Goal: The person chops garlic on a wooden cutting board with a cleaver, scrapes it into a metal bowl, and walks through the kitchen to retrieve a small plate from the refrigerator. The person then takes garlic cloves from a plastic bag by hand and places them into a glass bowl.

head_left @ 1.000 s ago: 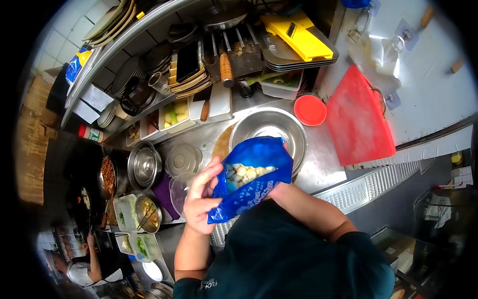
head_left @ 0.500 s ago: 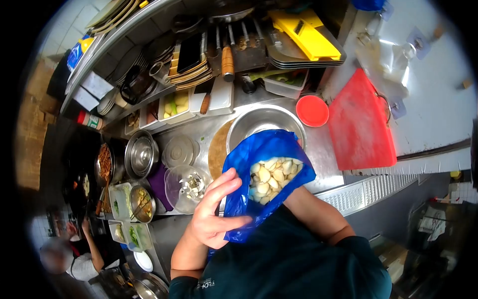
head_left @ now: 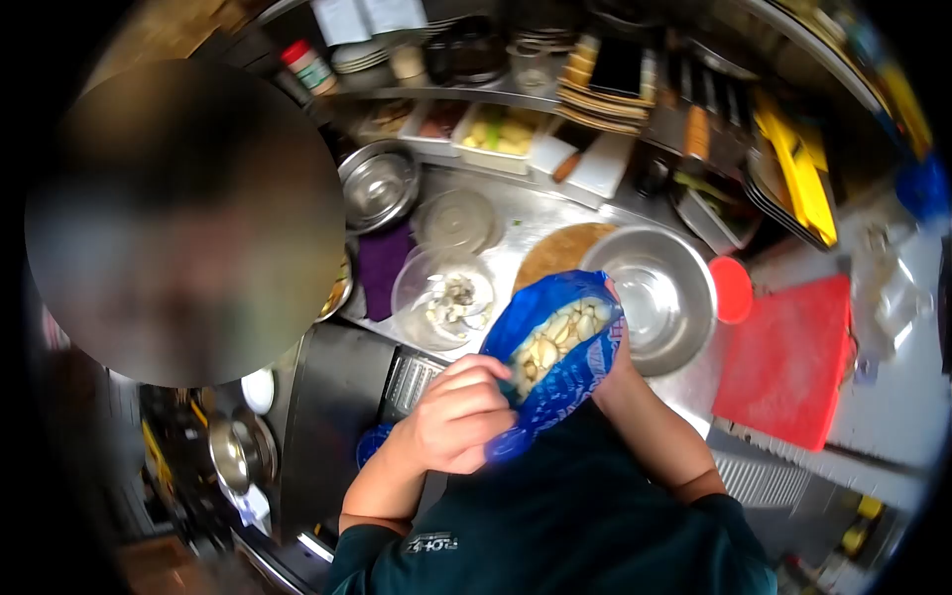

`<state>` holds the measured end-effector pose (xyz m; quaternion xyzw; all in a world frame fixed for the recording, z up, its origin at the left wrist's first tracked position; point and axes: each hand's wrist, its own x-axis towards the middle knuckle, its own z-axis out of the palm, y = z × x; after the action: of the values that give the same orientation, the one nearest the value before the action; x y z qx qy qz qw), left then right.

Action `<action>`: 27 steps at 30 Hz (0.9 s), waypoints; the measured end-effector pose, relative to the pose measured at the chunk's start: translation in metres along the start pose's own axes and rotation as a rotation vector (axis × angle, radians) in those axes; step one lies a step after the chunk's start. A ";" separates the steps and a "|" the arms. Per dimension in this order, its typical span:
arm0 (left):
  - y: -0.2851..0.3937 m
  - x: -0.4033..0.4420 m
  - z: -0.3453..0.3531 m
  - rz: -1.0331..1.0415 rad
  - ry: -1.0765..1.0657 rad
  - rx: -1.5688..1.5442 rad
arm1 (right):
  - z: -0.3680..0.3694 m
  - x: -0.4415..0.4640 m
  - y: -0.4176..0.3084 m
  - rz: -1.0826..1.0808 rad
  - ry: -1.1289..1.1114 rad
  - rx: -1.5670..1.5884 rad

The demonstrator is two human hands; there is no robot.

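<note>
A blue plastic bag (head_left: 580,387), its mouth open towards me, holds many peeled garlic cloves (head_left: 555,342). My left hand (head_left: 461,416) is closed on the near left edge of the bag, fingers curled at the rim. My right hand (head_left: 617,372) grips the bag from the far right side; most of its fingers are hidden behind the plastic. Just beyond the bag sits a wide steel bowl (head_left: 659,297). To the left is a clear plastic bowl (head_left: 421,288) with some pale and dark pieces in it.
A round wooden board (head_left: 560,253) lies partly under the steel bowl. At the right are a red lid (head_left: 732,290) and a red cutting board (head_left: 788,362). Food containers (head_left: 501,134) line the back shelf. A large blurred round patch covers the left side.
My view has turned, so the counter appears shifted right. My left fingers, spread against the bag before, are now curled on its edge. The bag's mouth looks narrower.
</note>
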<state>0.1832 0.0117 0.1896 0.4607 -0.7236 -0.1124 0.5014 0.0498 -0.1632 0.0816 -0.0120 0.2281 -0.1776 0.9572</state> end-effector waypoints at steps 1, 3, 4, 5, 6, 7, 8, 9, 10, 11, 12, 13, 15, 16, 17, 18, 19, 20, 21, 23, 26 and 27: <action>0.000 -0.006 -0.004 -0.013 0.014 0.023 | -0.001 0.008 0.005 0.048 0.034 -0.043; 0.001 -0.017 -0.018 -0.060 0.010 0.169 | -0.002 0.027 0.019 0.148 0.082 -0.140; 0.006 -0.020 -0.025 -0.112 0.044 0.174 | -0.004 0.038 0.028 0.198 0.077 -0.162; 0.011 -0.022 -0.031 -0.162 0.082 0.188 | 0.017 0.035 0.039 0.248 0.030 -0.190; 0.015 -0.027 -0.038 -0.194 0.107 0.163 | 0.020 0.044 0.048 0.317 0.019 -0.226; 0.018 -0.034 -0.045 -0.223 0.133 0.141 | 0.012 0.057 0.057 0.339 -0.063 -0.221; 0.022 -0.042 -0.054 -0.251 0.121 0.143 | 0.017 0.064 0.068 0.344 -0.069 -0.264; 0.029 -0.048 -0.061 -0.324 0.088 0.190 | 0.010 0.080 0.077 0.376 -0.079 -0.293; 0.032 -0.055 -0.068 -0.354 0.102 0.200 | 0.012 0.091 0.089 0.394 -0.097 -0.320; 0.036 -0.063 -0.077 -0.381 0.114 0.196 | 0.014 0.100 0.103 0.392 -0.081 -0.376; 0.042 -0.071 -0.088 -0.441 0.104 0.182 | 0.016 0.107 0.117 0.441 -0.081 -0.400; 0.046 -0.078 -0.098 -0.476 0.155 0.149 | 0.018 0.116 0.128 0.482 -0.074 -0.424; 0.052 -0.091 -0.114 -0.540 0.258 0.070 | 0.028 0.136 0.158 0.608 -0.102 -0.405; 0.055 -0.098 -0.125 -0.590 0.268 0.032 | 0.030 0.144 0.171 0.680 -0.133 -0.435; 0.054 -0.110 -0.134 -0.627 0.282 -0.007 | 0.041 0.144 0.184 0.760 -0.144 -0.452; 0.053 -0.120 -0.140 -0.623 0.354 -0.003 | 0.045 0.151 0.200 0.789 -0.123 -0.457; 0.051 -0.130 -0.143 -0.617 0.424 -0.002 | 0.046 0.158 0.216 0.816 -0.099 -0.462; 0.048 -0.142 -0.146 -0.630 0.473 0.026 | 0.052 0.160 0.229 0.848 -0.097 -0.476; 0.045 -0.153 -0.149 -0.642 0.521 0.052 | 0.053 0.166 0.243 0.874 -0.115 -0.463; 0.046 -0.168 -0.159 -0.733 0.553 0.228 | 0.044 0.185 0.271 0.922 -0.132 -0.435; 0.066 -0.168 -0.175 -0.995 0.499 0.566 | 0.057 0.197 0.306 0.904 -0.164 -0.412; 0.071 -0.162 -0.179 -1.101 0.491 0.623 | 0.051 0.210 0.312 0.912 -0.126 -0.471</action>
<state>0.3039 0.2309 0.2180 0.8971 -0.2473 -0.0298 0.3648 0.3514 0.0538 0.0037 -0.1372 0.1859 0.3150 0.9205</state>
